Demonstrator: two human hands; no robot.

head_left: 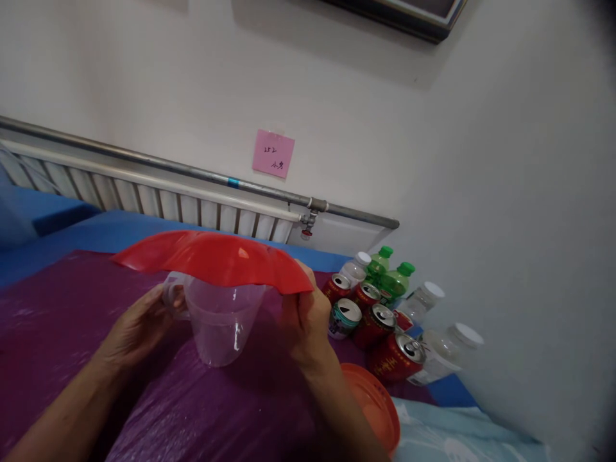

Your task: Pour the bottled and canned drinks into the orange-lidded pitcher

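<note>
A clear plastic jug [221, 327] with a side handle is tilted slightly in front of me, over the purple cover. My left hand [142, 327] is closed round its handle. A thin red sheet with a wavy edge [206, 256] lies across the jug's mouth and hides its rim. At the sheet's right corner, my right hand [308, 321] is closed on it; some of its fingers are hidden behind the sheet. Nothing can be made out inside the jug.
Several drink cans [373, 324] and bottles [397, 279] stand close together on the right. An orange round basin or lid [373, 404] lies beside my right forearm. Purple plastic [192, 417] covers the surface. Behind it are a radiator [192, 208] and a pipe valve [308, 224].
</note>
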